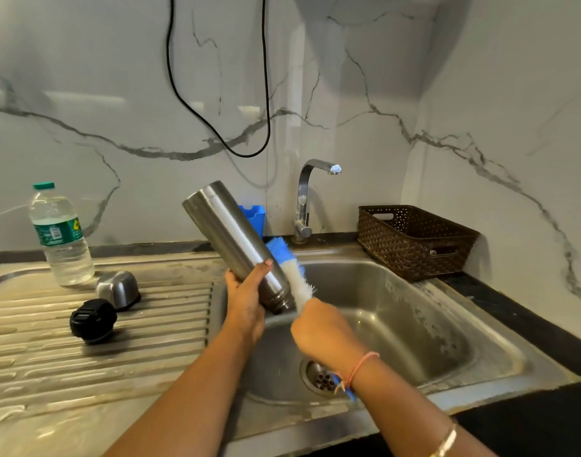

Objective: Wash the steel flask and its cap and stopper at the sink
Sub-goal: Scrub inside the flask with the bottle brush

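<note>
My left hand grips the steel flask near its neck, holding it tilted over the sink's left edge with the mouth pointing down toward me. My right hand holds the handle of a blue-and-white bottle brush, whose bristles lie outside the flask, along its right side. The steel cap sits upside-up on the ribbed drainboard. The black stopper lies just in front of it.
The sink basin has a drain below my right wrist. The tap stands behind, not running. A plastic water bottle stands at the drainboard's back left. A brown basket sits at the right. A blue holder is behind the flask.
</note>
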A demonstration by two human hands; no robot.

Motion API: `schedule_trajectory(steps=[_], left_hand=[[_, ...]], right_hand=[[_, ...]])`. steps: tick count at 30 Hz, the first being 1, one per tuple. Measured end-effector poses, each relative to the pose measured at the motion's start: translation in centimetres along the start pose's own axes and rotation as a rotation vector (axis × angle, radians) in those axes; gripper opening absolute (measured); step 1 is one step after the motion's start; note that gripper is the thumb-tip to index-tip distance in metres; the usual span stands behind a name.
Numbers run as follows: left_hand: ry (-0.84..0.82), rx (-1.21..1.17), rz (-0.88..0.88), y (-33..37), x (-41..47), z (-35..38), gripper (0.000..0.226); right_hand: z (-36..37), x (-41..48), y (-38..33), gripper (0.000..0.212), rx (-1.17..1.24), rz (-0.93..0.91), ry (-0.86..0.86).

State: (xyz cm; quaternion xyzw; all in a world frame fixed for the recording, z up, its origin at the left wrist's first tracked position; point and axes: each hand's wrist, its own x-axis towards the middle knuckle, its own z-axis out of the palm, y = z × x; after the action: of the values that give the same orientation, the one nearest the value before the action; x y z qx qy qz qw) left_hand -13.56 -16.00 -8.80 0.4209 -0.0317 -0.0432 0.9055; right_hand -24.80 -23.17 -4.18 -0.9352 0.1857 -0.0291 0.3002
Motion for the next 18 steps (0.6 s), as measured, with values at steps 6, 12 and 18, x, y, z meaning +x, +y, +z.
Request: schedule_trajectory(steps=[6,12,18], left_hand=[[0.131,0.132,0.056,0.1,0.5,-0.7,0.071],[0.075,0.152,-0.024,0.2,0.1,-0.3,0.072],[0.088,0.256,0.067,0.3,0.3,-0.5,0.068]], right_hand=[[1.9,-3.0,0.7,0.038,-0.110,-0.053,-0.020],[0.5,-0.7,0.0,0.043,-0.097,-0.031,0.002],[2.4,-2.5,0.7,0.039,-0.194,-0.069,-0.078]])
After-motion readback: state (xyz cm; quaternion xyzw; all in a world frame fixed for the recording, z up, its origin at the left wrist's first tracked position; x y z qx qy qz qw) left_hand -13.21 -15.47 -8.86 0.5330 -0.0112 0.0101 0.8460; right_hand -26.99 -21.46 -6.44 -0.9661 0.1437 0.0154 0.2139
